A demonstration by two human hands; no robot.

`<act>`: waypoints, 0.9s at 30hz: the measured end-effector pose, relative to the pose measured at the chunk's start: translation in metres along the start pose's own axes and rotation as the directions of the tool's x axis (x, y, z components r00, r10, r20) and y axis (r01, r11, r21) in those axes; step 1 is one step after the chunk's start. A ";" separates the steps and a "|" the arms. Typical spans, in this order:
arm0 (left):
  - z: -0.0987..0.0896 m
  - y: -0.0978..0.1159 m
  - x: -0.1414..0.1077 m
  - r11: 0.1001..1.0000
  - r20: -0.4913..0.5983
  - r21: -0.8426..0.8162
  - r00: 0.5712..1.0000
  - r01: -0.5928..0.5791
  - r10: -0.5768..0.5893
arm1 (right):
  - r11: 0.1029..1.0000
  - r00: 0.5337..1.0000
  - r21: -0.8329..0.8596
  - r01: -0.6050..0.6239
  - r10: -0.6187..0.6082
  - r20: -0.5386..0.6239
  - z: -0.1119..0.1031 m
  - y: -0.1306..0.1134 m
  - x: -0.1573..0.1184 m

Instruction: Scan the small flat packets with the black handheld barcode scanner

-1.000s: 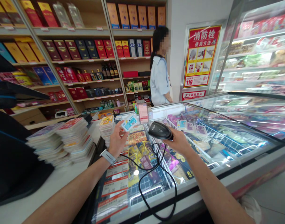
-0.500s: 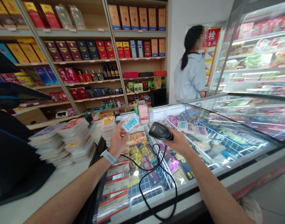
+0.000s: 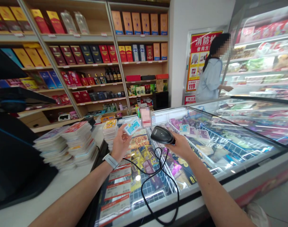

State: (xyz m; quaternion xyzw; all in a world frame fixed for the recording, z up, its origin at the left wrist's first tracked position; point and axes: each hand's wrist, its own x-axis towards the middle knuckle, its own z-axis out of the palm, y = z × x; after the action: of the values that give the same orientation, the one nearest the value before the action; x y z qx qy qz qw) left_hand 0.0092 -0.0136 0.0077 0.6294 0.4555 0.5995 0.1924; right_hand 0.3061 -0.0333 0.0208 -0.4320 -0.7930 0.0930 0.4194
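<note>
Two bare forearms reach forward over a shop counter. The left hand [image 3: 121, 144], with a pale smart watch [image 3: 110, 160] on its wrist, is partly closed, its thumb and fingertips pinching a small pale blue-and-white card [image 3: 132, 126] by one end. The card tilts up and to the right, just past the fingertips, in the air above the desk's far edge.

The right hand [image 3: 181, 145] is curled around a black handheld barcode scanner [image 3: 162, 135], gripping it from below and behind. The scanner's nose points left toward the card, near it but not touching, with a narrow gap of air between them. A thin black coiled cable [image 3: 155, 186] drops from the scanner and loops across the glass below both hands.

Beneath the hands lies a glass-topped chest freezer [image 3: 231, 171], packed with brightly coloured packets. To the left, on the white desk [image 3: 56, 186], sit leaning stacks of flat packets [image 3: 79, 143], with another stack [image 3: 110, 132] just beside the left hand.

Farther back, wooden shelves [image 3: 87, 39] hold boxed liquor and bottles. A person in a pale blue shirt [image 3: 210, 78] stands beyond the freezer, near a red and yellow wall poster [image 3: 200, 53] and a lit, glass-fronted chiller [image 3: 259, 60].
</note>
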 end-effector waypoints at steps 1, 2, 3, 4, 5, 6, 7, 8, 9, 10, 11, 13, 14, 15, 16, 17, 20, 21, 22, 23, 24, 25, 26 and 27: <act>0.000 0.001 0.000 1.000 0.000 0.002 1.000 0.001 -0.001 | 1.000 1.000 0.000 -0.004 0.004 -0.001 0.000 0.000 0.000; 0.000 0.003 -0.001 1.000 0.000 0.003 1.000 0.000 0.000 | 1.000 1.000 0.001 -0.008 0.008 0.000 0.000 0.001 0.000; 0.000 0.004 -0.001 1.000 0.003 0.000 1.000 -0.001 0.001 | 1.000 1.000 0.002 -0.011 0.011 0.004 0.000 0.001 0.000; 0.000 0.006 -0.001 1.000 0.007 -0.007 1.000 -0.002 0.002 | 1.000 1.000 0.000 -0.015 0.015 0.007 0.001 0.001 0.000; 0.000 0.007 -0.001 1.000 0.010 -0.016 1.000 -0.003 0.003 | 1.000 1.000 -0.003 -0.016 0.016 0.009 0.001 0.002 0.000; 0.000 0.009 -0.001 1.000 0.011 -0.027 1.000 -0.003 0.004 | 1.000 1.000 -0.008 -0.016 0.016 0.008 0.001 0.002 0.000; 0.000 0.010 -0.001 0.999 0.010 -0.041 1.000 -0.004 0.004 | 1.000 1.000 -0.014 -0.013 0.013 0.006 0.001 0.002 0.000; 0.000 0.012 0.000 0.998 0.008 -0.056 1.000 -0.002 0.002 | 1.000 1.000 -0.020 -0.012 0.012 0.003 0.001 0.002 0.000; 0.000 0.015 0.000 0.997 0.005 -0.072 1.000 0.002 -0.002 | 1.000 1.000 -0.024 -0.011 0.011 0.000 0.001 0.002 -0.001; 0.000 0.017 0.001 0.996 0.001 -0.090 1.000 0.007 -0.007 | 1.000 1.000 -0.027 -0.012 0.012 -0.003 0.001 0.002 -0.001; 0.000 0.019 0.001 0.994 -0.004 -0.108 1.000 0.011 -0.012 | 1.000 1.000 -0.028 -0.014 0.014 -0.003 0.001 0.002 -0.001; 0.000 0.023 0.003 0.991 -0.016 -0.136 1.000 0.011 -0.013 | 0.999 1.000 -0.031 -0.020 0.020 -0.001 0.001 0.001 -0.001; 0.000 0.025 0.004 0.989 -0.023 -0.147 1.000 0.004 -0.008 | 0.999 1.000 -0.032 -0.021 0.021 0.001 0.001 0.001 -0.001; -0.001 0.026 0.005 0.988 -0.030 -0.154 1.000 -0.003 -0.001 | 0.999 1.000 -0.031 -0.020 0.020 0.002 0.001 0.000 0.000; -0.002 0.027 0.007 0.987 -0.034 -0.158 0.999 -0.010 0.005 | 0.999 1.000 -0.029 -0.020 0.020 0.004 0.001 0.000 0.000; -0.003 0.027 0.008 0.987 -0.037 -0.161 0.999 -0.016 0.010 | 1.000 1.000 -0.025 -0.019 0.019 0.006 0.000 -0.001 0.000; -0.011 0.028 0.014 0.988 -0.054 -0.153 0.998 -0.034 0.026 | 1.000 1.000 -0.014 -0.022 0.023 0.013 -0.001 -0.003 0.000; -0.014 0.029 0.016 0.989 -0.062 -0.143 0.998 -0.042 0.034 | 1.000 1.000 -0.013 -0.022 0.023 0.017 -0.001 -0.003 0.000; -0.018 0.030 0.019 0.991 -0.071 -0.127 0.997 -0.051 0.042 | 1.000 1.000 -0.012 -0.021 0.021 0.021 -0.001 -0.004 0.000; -0.022 0.031 0.021 0.993 -0.080 -0.105 0.995 -0.060 0.051 | 1.000 1.000 -0.013 -0.018 0.019 0.024 -0.001 -0.004 0.000; -0.027 0.033 0.023 0.995 -0.086 -0.077 0.994 -0.068 0.062 | 1.000 1.000 -0.013 -0.016 0.016 0.026 -0.001 -0.003 0.000; -0.033 0.035 0.024 0.996 -0.090 -0.040 0.993 -0.079 0.075 | 1.000 1.000 -0.013 -0.015 0.015 0.024 -0.001 -0.003 0.000; -0.039 0.038 0.026 0.996 -0.096 0.004 0.991 -0.091 0.091 | 1.000 1.000 -0.013 -0.014 0.015 0.022 -0.001 -0.003 0.000; -0.047 0.042 0.027 0.993 -0.098 0.057 0.989 -0.105 0.111 | 1.000 1.000 -0.012 -0.016 0.016 0.021 0.000 -0.002 0.000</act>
State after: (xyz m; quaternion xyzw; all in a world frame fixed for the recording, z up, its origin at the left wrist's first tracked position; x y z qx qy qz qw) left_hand -0.0236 -0.0276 0.0664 0.6268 0.4453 0.6280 0.1199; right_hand 0.3053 -0.0348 0.0221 -0.4397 -0.7945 0.0963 0.4076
